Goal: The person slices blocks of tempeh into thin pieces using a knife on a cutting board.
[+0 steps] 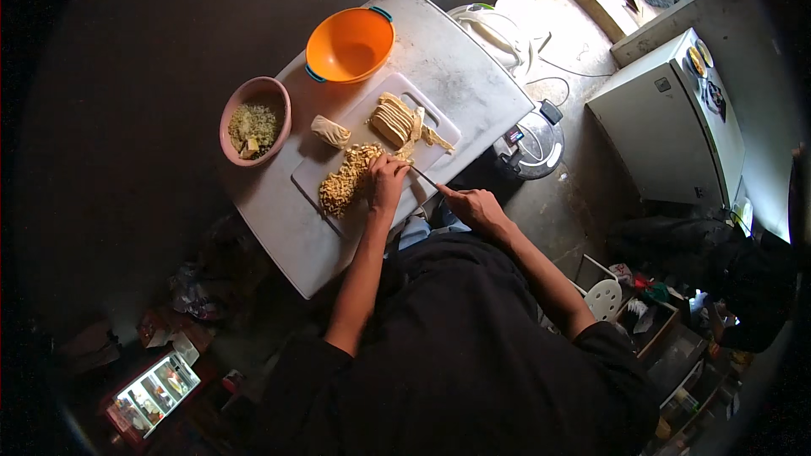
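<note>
My right hand (476, 208) grips a knife (424, 177), its thin dark blade angled toward the white cutting board (443, 133). The fingers of my left hand (386, 178) are bunched at the far end of the blade; what lies beneath them is hidden. Beside my left hand spreads a heap of small chopped beige food pieces (342, 183). Beyond my fingers sits a pale block of food cut into slices (391, 123), with thin torn strips (418, 130) along its right side. An unsliced, wrinkled roll of the same colour (331, 132) lies at the board's left edge.
An orange bowl (351, 44) with teal handles stands at the table's (279, 247) far side. Left of the board is a pink bowl (225, 133) holding chopped food. A white refrigerator (659, 133) and a round lidded appliance (542, 145) stand to the right. Another person (754, 285) is at far right.
</note>
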